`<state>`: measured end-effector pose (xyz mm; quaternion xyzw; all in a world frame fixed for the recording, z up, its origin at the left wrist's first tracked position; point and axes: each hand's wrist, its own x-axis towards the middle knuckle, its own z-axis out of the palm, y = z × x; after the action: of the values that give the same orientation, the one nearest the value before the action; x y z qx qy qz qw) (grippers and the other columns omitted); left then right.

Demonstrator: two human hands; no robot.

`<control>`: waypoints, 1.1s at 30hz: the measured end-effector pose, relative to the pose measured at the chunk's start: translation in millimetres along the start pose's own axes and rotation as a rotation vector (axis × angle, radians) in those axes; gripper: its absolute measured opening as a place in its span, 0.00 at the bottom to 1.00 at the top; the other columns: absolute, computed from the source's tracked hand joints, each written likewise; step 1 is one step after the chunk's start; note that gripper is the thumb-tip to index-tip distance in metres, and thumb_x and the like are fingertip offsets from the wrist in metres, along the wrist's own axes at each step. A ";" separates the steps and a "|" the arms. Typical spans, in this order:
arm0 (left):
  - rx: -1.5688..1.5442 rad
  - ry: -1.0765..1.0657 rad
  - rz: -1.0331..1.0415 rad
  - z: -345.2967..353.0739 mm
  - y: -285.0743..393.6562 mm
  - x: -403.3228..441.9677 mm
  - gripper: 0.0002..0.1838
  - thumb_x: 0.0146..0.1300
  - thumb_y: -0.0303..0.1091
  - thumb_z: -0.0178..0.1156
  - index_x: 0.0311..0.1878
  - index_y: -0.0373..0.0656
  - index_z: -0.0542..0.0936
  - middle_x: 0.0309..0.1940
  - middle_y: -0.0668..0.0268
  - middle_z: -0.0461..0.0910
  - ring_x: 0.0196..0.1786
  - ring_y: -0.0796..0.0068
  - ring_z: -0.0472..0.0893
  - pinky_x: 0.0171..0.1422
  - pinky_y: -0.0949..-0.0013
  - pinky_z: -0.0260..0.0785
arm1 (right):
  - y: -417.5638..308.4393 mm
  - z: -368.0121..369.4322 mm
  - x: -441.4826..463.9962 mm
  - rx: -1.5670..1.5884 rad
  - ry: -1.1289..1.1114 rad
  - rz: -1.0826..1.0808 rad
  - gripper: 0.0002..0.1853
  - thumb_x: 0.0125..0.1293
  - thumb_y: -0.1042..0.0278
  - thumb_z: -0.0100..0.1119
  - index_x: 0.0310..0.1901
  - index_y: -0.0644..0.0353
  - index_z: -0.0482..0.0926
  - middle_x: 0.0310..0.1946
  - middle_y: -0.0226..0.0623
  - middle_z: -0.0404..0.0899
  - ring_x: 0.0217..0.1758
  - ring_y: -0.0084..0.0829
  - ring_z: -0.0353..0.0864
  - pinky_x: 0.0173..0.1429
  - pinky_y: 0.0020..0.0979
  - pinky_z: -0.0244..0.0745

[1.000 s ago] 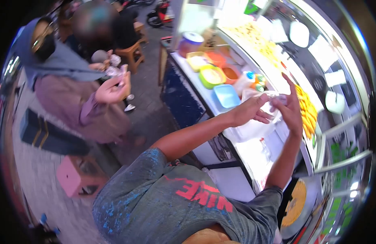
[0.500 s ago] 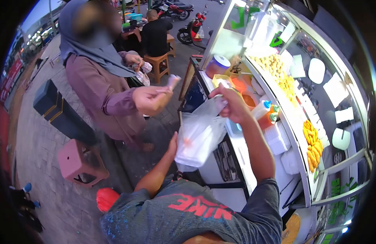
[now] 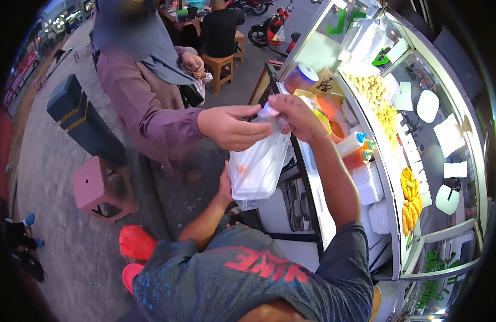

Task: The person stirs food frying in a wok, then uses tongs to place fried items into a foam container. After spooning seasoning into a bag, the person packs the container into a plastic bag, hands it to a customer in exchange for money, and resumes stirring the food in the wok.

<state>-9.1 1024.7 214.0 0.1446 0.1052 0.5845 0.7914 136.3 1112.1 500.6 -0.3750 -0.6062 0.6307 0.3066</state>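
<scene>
A translucent plastic bag [image 3: 258,166] with a white box inside hangs upright in front of me. My right hand [image 3: 295,115] is closed at the bag's gathered top. At its fingertips is a small pale purple folded paper [image 3: 268,110], which looks like a banknote. Another person's hand [image 3: 234,127] is stretched out right beside that paper, fingers extended; whether it still touches the paper I cannot tell. Against the bag's left side is my left hand [image 3: 225,183], thumb showing, the other fingers hidden behind the bag.
To the right stands a lit food cart [image 3: 390,177] with fried pieces [image 3: 411,201], sauce bottles [image 3: 360,153], white boxes [image 3: 368,182] and a lidded jar [image 3: 301,77]. On the left are a pink stool [image 3: 100,185] and a dark post [image 3: 87,121]. The other person [image 3: 140,102] stands opposite.
The other person's hand has come right and down with the folded paper, which is now at my right fingertips. My right hand has moved slightly left; the bag hangs a little lower-left of it.
</scene>
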 end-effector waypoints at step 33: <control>0.782 0.166 -0.845 10.9 -238.0 57.6 0.10 0.67 0.33 0.53 0.48 0.41 0.71 0.39 0.58 0.80 0.35 0.68 0.81 0.40 0.65 0.77 | 309.1 83.5 -242.9 0.363 1.436 -0.029 0.06 0.65 0.73 0.56 0.42 0.63 0.75 0.27 0.30 0.77 0.26 0.14 0.73 0.31 0.19 0.70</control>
<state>224.5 1013.3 140.6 0.3252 0.4234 0.1450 0.8330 215.5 839.3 216.3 -0.6308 -0.1474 0.3163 0.6931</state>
